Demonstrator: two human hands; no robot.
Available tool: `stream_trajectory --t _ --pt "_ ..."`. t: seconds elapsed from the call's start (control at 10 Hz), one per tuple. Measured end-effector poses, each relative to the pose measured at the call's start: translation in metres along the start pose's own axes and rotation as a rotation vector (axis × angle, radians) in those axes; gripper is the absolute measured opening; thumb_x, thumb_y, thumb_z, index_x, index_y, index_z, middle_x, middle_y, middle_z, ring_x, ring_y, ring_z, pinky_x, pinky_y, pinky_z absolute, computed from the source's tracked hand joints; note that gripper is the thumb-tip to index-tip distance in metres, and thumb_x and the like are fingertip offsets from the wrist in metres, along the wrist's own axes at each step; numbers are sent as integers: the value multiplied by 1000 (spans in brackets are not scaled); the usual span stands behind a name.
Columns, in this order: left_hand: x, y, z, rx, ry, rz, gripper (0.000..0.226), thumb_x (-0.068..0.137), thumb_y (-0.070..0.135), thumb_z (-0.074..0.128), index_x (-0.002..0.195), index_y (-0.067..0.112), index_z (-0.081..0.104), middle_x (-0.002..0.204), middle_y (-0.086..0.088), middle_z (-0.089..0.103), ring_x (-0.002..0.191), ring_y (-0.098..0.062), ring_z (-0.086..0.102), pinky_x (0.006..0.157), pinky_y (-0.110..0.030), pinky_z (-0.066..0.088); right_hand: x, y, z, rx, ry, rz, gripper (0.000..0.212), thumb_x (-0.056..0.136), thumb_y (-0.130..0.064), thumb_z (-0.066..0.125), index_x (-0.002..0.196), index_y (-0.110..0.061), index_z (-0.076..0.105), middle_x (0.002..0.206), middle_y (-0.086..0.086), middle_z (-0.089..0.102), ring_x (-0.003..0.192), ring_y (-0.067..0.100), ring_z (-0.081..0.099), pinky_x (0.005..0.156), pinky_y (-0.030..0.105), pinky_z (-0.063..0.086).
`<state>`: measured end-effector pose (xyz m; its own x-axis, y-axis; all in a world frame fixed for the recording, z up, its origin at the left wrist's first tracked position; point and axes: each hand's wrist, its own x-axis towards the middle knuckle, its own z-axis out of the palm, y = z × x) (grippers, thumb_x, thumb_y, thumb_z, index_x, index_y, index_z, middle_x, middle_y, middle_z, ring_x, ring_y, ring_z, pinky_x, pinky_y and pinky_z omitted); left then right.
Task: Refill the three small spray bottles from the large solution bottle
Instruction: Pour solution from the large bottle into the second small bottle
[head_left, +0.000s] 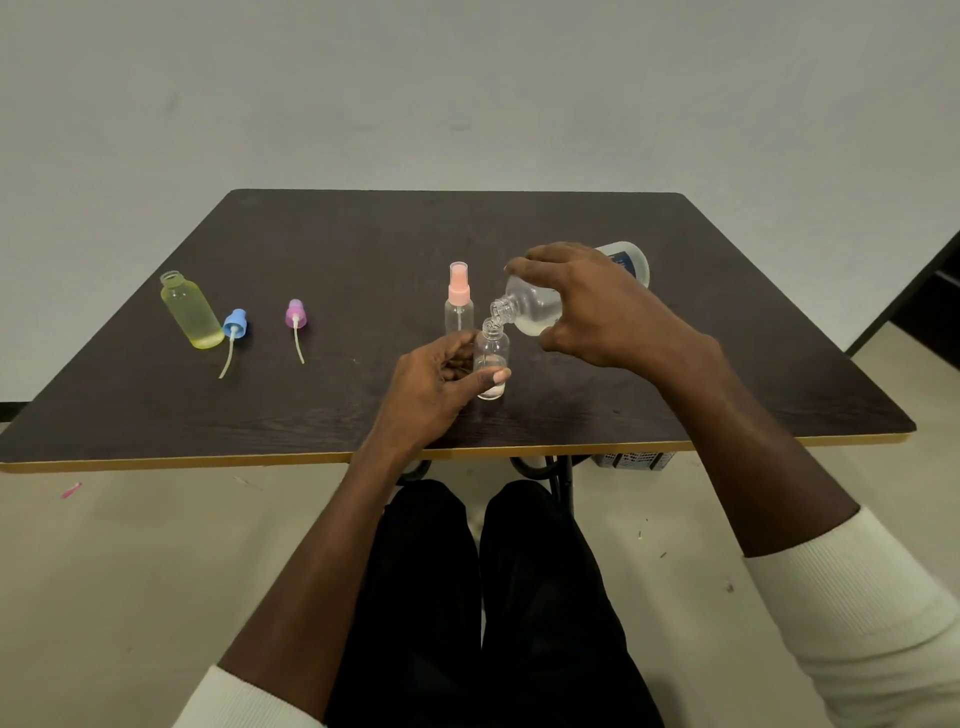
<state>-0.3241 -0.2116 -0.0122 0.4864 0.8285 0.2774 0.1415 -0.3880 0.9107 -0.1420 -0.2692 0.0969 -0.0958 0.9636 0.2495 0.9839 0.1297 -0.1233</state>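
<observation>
Large translucent plastic solution bottle is tilting, neck touching the small clear open bottle mid-table | right hand is gripping the large bottle; left hand is holding the small one upright | step: filling, little liquid inside | next: judged, level off before overflow.

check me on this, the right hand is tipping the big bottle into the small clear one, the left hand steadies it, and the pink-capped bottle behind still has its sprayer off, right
Not quite. The head view shows the pink-capped bottle with its sprayer on. The rest holds: the right hand tips the large bottle into the small clear bottle, steadied by the left hand.
</observation>
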Motion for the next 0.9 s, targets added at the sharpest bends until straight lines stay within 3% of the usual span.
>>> stream_trajectory --t 0.5,0.7,0.9 --pt "-2 3 0 4 0 2 43 86 18 79 127 19 65 104 16 72 94 7 70 78 -7 51 -1 -2 -2 -12 -4 5 79 76 -17 80 145 -22 43 150 2 44 140 20 36 111 40 31" --pt "-1 0 0 -11 1 -5 42 86 18 80 126 13 68 109 6 76 99 -3 72 84 -14 54 0 -2 -2 -14 0 -5 77 76 -15 79 145 -21 44 148 2 46 139 20 37 110 39 31" --pt "-1 1 0 -3 -2 2 39 86 19 79 123 23 66 107 10 75 96 0 72 81 -11 53 -1 -2 -2 -21 1 -9 77 76 -16 79 145 -21 44 148 3 46 139 21 37 110 40 32"
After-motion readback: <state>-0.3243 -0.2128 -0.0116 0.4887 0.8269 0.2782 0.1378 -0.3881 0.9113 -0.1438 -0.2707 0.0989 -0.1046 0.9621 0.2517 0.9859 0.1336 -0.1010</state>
